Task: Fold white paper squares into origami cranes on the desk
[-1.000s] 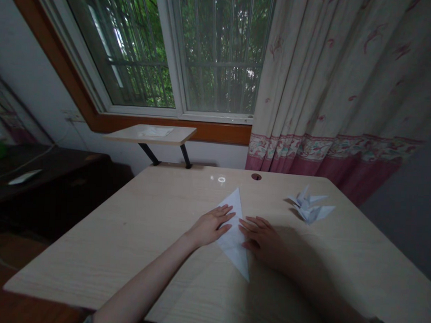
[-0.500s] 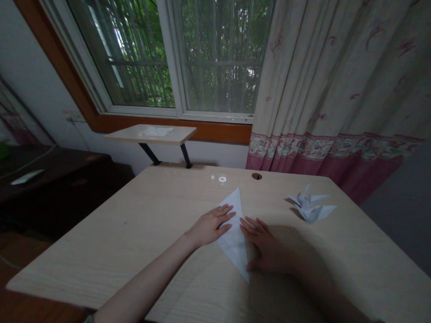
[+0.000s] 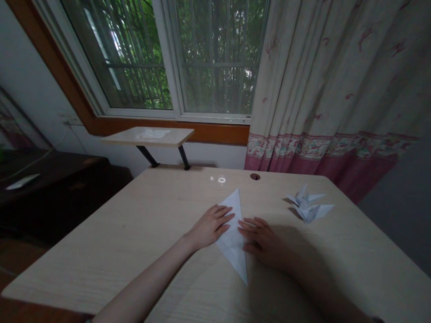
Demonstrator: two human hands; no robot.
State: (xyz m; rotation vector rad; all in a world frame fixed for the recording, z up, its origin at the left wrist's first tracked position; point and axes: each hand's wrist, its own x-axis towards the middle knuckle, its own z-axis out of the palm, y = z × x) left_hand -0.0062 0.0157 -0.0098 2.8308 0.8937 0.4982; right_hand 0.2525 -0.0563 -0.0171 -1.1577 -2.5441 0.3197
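A white sheet of paper (image 3: 236,251), folded into a triangle, lies flat on the desk with its long straight edge on the right. My left hand (image 3: 212,226) rests palm down over its left part, fingers stretched out across the paper. At the long right edge, my right hand (image 3: 264,242) touches the paper with its fingertips, the fingers extended and slightly apart. Beyond that hand stand two folded paper cranes (image 3: 308,208), close together.
The pale wooden desk (image 3: 157,211) has a round cable hole (image 3: 255,177) near its back edge. A small raised shelf (image 3: 120,138) at the back left carries white paper (image 3: 154,133). A curtain (image 3: 310,89) hangs behind on the right, beside the window.
My right thumb has moved up, away from the paper's lower corner, closer to the other fingers. My left hand stays in place on the paper. The view has shifted slightly.
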